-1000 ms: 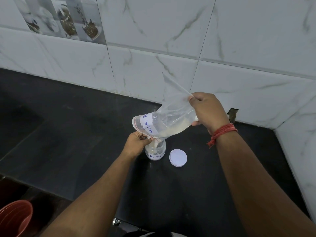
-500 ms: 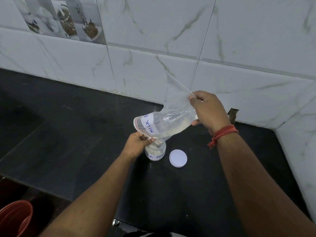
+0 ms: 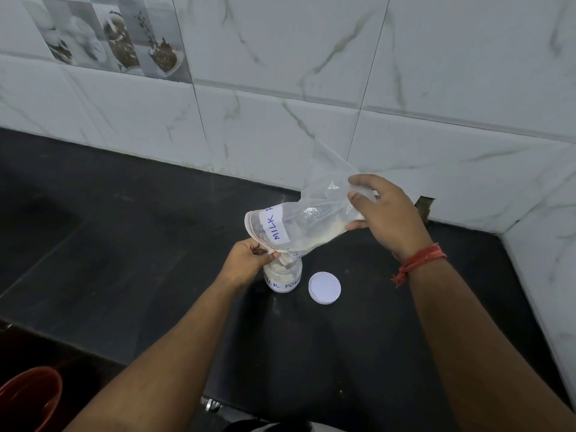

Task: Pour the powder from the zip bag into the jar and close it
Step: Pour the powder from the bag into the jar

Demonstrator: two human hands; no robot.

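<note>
A clear zip bag (image 3: 307,218) with a white label reading MILK hangs tilted over a small clear jar (image 3: 282,277), its open mouth down at the jar's opening. Pale powder lies along the bag's lower side and in the jar. My left hand (image 3: 247,261) pinches the bag's zip edge right at the jar's mouth. My right hand (image 3: 385,213) grips the bag's raised bottom end, higher and to the right. The jar's white round lid (image 3: 324,287) lies flat on the counter just right of the jar.
The black counter (image 3: 124,244) runs into a corner of white marble-patterned wall tiles (image 3: 280,88) behind and at the right. A red-brown bucket (image 3: 28,400) sits below the counter's front edge at the lower left.
My right hand has shifted its grip slightly on the bag's bottom end and the bag has crumpled more. Less powder shows in the bag. The left hand has stayed at the jar's mouth.
</note>
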